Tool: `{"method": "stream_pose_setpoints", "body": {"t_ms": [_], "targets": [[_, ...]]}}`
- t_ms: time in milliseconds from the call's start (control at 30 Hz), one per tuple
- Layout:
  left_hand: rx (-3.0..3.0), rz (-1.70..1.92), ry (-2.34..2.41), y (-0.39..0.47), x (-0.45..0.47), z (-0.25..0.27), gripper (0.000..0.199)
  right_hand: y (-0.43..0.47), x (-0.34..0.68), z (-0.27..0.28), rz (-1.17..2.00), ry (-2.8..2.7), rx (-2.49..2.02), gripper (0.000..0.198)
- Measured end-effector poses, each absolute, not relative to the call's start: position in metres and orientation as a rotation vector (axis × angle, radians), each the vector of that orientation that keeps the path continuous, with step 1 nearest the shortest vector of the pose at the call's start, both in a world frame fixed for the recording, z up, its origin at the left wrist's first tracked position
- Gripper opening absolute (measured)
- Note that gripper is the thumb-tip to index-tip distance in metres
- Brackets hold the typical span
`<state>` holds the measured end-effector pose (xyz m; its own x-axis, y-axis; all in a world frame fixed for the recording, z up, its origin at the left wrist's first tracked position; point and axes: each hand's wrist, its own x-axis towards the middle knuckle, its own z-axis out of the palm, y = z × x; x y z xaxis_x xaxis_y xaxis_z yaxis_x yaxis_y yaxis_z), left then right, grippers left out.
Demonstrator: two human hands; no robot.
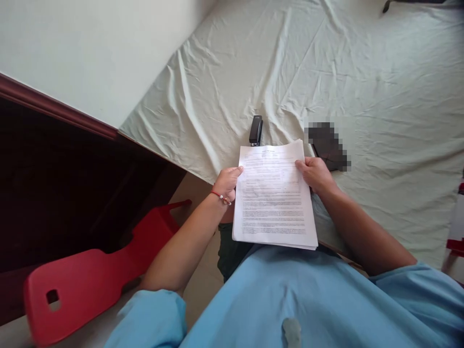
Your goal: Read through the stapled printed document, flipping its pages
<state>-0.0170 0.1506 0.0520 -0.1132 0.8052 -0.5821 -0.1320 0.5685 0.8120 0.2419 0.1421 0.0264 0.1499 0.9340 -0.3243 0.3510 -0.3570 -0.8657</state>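
A stack of printed paper sheets [274, 198] is held up in front of my body, over the near edge of the table. My left hand [228, 182] grips its left side, thumb on top and fingers behind. On the right side my right hand [316, 173] pinches the sheets the same way, its fingers mostly hidden underneath. Just beyond the top edge of the papers lies a black stapler [255, 129] on the cloth, its near end close to the sheets.
A pale wrinkled cloth [391, 87] covers the table. Right of the papers lies a dark, pixelated flat object [328, 145]. A red plastic chair [83, 285] stands at lower left. A red and white item [456, 222] shows at the right edge. A white wall [79, 48] borders the table.
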Motion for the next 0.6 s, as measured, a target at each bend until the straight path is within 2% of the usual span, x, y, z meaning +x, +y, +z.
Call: {"method": "stream_pose_setpoints", "body": {"t_ms": [200, 367, 500, 600], "targets": [[0.605, 0.874, 1.465, 0.157, -0.015, 0.047, 0.024, 0.145, 0.245, 0.029, 1.048, -1.392, -1.897, 0.034], [0.623, 0.875, 1.441, 0.165, -0.012, 0.041, 0.026, 0.137, 0.244, 0.041, 0.609, -1.628, -2.065, 0.032], [0.642, 0.846, 1.398, 0.17, -0.01, 0.035, 0.028, 0.136, 0.233, 0.054, 0.251, -1.77, -1.796, 0.061], [0.648, 0.844, 1.383, 0.17, -0.009, 0.033, 0.027, 0.151, 0.217, 0.063, 0.261, -2.003, -1.558, 0.063]]}}
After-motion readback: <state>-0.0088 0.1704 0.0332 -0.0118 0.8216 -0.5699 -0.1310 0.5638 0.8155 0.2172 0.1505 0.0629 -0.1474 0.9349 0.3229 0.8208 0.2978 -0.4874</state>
